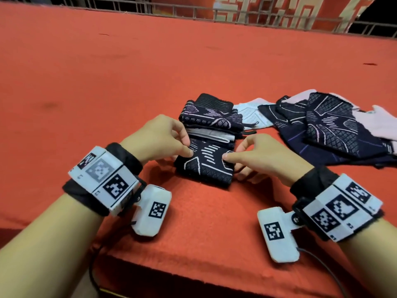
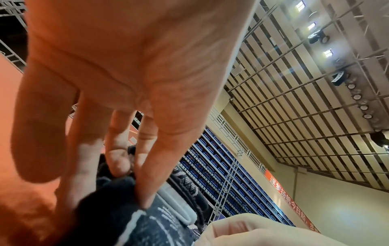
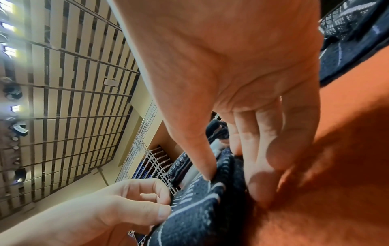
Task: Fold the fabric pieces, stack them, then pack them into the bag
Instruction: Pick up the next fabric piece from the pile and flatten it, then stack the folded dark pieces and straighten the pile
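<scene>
Folded fabric piece point(image 1: 204, 166) dark navy, white line pattern; left hand point(image 1: 160, 138) and right hand point(image 1: 261, 157) pinch its sides.

the bench point(image 1: 107, 82) wears a flat orange-red felt with a few darker flecks. the folded piece point(image 1: 204, 168) nearest is black-navy, marked with white dashes, angled outlines and a fine dotted mesh. the stack point(image 1: 210, 117) behind it shows the same dark ground with pale lilac lines, and a white layer sandwiched in its middle. a white piece point(image 1: 249, 114) beside the stack carries a raised diamond texture. the unfolded pile point(image 1: 328, 125) at right is dark navy with white cross-hatching, white bars and thin purple lines, edged by pale pink cloth. the wrist bands point(image 1: 103, 175) are black, bearing white blocks printed with black square codes.
</scene>
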